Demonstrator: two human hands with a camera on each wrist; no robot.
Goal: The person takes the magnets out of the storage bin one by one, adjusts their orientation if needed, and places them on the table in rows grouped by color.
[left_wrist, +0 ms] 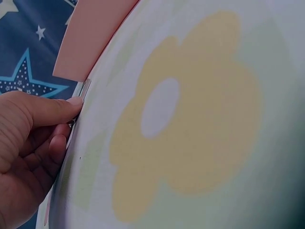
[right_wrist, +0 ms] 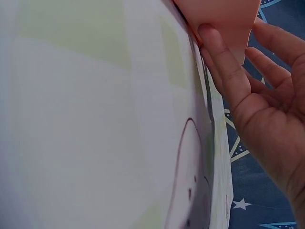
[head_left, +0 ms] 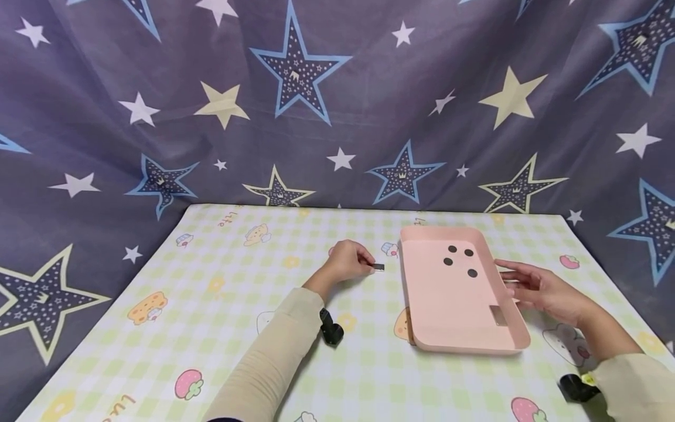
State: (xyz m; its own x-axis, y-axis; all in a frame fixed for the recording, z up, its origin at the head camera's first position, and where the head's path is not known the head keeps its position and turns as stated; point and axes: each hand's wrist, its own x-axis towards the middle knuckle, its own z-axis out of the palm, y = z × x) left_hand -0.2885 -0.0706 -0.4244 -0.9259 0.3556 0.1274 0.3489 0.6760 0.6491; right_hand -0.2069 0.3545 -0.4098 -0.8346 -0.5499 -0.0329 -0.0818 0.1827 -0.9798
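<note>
My left hand [head_left: 350, 261] pinches a small flat dark rectangular piece [head_left: 379, 267] between thumb and fingers, low over the table, left of a pink tray [head_left: 459, 340]. The left wrist view shows the piece [left_wrist: 86, 89] edge-on at the thumb tip, close to the tray's wall [left_wrist: 93, 38]. On the tray's right side, my right hand [head_left: 554, 293] touches the outer wall with loosely extended fingers. Inside the tray lie several black round discs [head_left: 471, 273] towards the far end. A small shiny rectangular piece [head_left: 498, 315] sits by its right wall.
A green-and-white checked cloth [head_left: 237, 340] with printed cartoons covers the table. Behind it hangs a dark curtain [head_left: 348, 129] patterned with stars. Black wrist devices show beside the left sleeve [head_left: 331, 328] and the right sleeve [head_left: 633, 384].
</note>
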